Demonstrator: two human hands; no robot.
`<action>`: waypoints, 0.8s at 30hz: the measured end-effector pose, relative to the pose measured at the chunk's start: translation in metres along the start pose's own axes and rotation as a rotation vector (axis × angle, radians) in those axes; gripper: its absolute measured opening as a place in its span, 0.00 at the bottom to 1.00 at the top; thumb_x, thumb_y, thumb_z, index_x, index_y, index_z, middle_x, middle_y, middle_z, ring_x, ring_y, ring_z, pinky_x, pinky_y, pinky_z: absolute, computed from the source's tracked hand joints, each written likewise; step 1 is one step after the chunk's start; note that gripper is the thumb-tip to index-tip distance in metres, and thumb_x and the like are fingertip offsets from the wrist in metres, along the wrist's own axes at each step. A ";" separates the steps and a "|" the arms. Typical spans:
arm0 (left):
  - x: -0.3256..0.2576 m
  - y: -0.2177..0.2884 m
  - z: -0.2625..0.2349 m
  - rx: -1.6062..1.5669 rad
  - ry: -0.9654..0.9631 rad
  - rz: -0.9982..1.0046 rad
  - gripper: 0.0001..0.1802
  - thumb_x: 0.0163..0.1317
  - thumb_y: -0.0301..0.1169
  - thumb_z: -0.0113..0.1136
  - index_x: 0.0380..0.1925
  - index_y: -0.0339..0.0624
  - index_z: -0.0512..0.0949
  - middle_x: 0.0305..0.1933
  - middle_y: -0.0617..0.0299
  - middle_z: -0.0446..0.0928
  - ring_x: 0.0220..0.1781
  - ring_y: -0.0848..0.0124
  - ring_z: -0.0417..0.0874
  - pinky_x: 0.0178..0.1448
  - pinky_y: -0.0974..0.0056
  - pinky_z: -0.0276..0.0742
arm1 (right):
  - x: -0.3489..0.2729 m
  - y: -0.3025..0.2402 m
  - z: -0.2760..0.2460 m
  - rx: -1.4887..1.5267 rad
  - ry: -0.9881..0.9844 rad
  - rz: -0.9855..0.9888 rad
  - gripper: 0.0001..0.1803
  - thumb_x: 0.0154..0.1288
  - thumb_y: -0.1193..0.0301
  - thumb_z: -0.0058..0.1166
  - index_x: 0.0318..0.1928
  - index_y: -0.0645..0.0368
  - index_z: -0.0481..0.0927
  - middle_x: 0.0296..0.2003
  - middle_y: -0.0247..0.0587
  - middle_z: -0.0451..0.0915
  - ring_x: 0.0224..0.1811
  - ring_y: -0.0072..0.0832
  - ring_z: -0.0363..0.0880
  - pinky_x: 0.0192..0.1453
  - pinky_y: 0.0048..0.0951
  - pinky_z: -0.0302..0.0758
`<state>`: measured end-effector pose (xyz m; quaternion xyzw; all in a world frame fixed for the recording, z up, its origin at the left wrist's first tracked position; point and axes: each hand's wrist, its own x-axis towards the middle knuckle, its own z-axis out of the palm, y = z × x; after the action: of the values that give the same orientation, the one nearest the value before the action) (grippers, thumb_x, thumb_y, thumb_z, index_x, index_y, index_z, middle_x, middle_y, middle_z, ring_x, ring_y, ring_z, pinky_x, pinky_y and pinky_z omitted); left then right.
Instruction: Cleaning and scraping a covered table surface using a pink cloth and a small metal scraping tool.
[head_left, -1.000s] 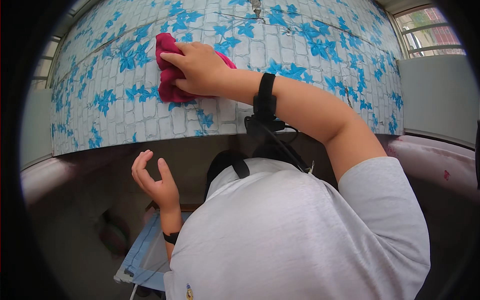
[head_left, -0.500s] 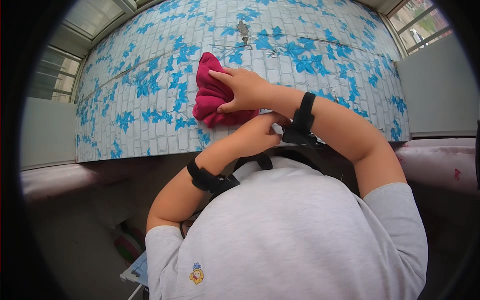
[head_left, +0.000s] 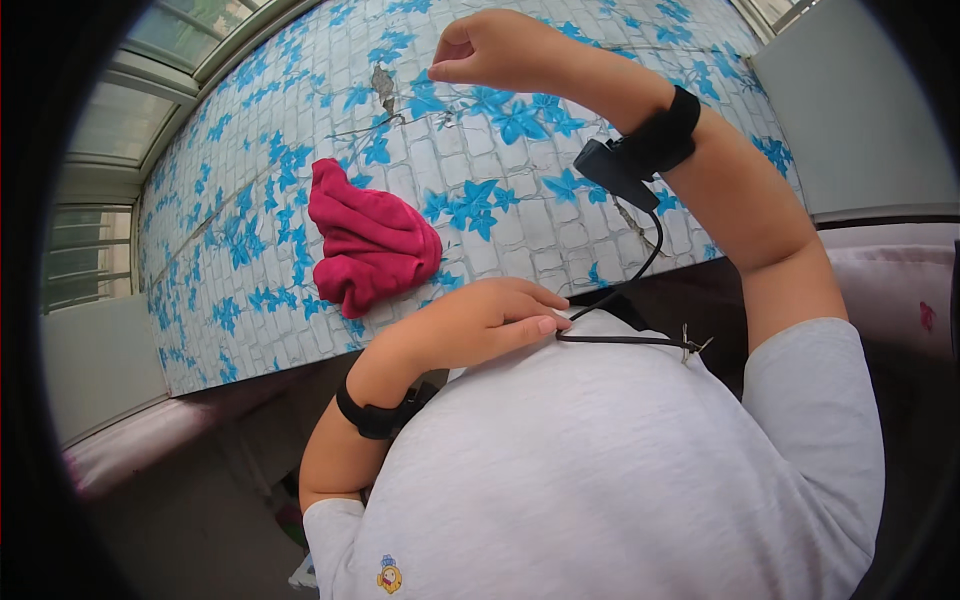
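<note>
A crumpled crimson cloth (head_left: 375,245) lies on the tabletop, untouched by either hand. My left hand (head_left: 490,318) is by the table's near edge, in front of the white shirt. Its thumb and fingers close on a black cable (head_left: 620,338), which bends sharply at the fingertips. From there the cable runs up to the black device strapped on my right wrist (head_left: 630,165). High over the far part of the table, my right hand (head_left: 500,50) has its fingers curled toward the thumb, with nothing visible in it. A black strap (head_left: 375,412) circles my left wrist.
The table covering (head_left: 280,215) shows white bricks and blue leaves, with a torn grey patch (head_left: 383,88) farther back. Window frames (head_left: 140,110) rise at the left, and a pale panel (head_left: 855,120) stands at the right. A twist tie (head_left: 692,345) sits on the cable.
My right hand has let go of the cloth and moved up and away, drawing the cable out. The view has shifted, and the cloth now appears farther left. My left hand stays near the table edge.
</note>
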<state>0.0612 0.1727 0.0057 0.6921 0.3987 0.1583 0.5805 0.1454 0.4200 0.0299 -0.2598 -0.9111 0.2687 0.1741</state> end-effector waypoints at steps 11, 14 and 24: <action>-0.007 -0.014 -0.015 -0.448 -0.101 -0.176 0.25 0.76 0.38 0.53 0.66 0.35 0.77 0.67 0.52 0.78 0.69 0.63 0.76 0.73 0.61 0.67 | -0.166 0.039 -0.141 -0.186 -0.982 0.548 0.18 0.66 0.57 0.65 0.46 0.57 0.88 0.40 0.41 0.89 0.43 0.31 0.88 0.47 0.35 0.81; 0.012 -0.010 -0.016 -0.462 -0.136 -0.159 0.23 0.78 0.39 0.51 0.64 0.38 0.79 0.66 0.53 0.80 0.67 0.64 0.78 0.71 0.61 0.69 | -0.176 0.043 -0.147 -0.244 -0.996 0.546 0.18 0.66 0.58 0.65 0.47 0.57 0.88 0.42 0.41 0.89 0.47 0.31 0.87 0.49 0.35 0.81; 0.197 0.080 0.087 0.227 -1.126 0.112 0.18 0.75 0.37 0.55 0.59 0.48 0.83 0.58 0.55 0.83 0.60 0.64 0.82 0.64 0.59 0.75 | -0.096 -0.021 -0.221 -0.573 -0.489 0.439 0.24 0.76 0.54 0.54 0.57 0.62 0.83 0.51 0.45 0.86 0.54 0.32 0.85 0.60 0.33 0.80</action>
<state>0.2747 0.2581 0.0077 0.7477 0.0054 -0.2478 0.6160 0.3157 0.4388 0.2011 -0.4137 -0.8865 0.0890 -0.1873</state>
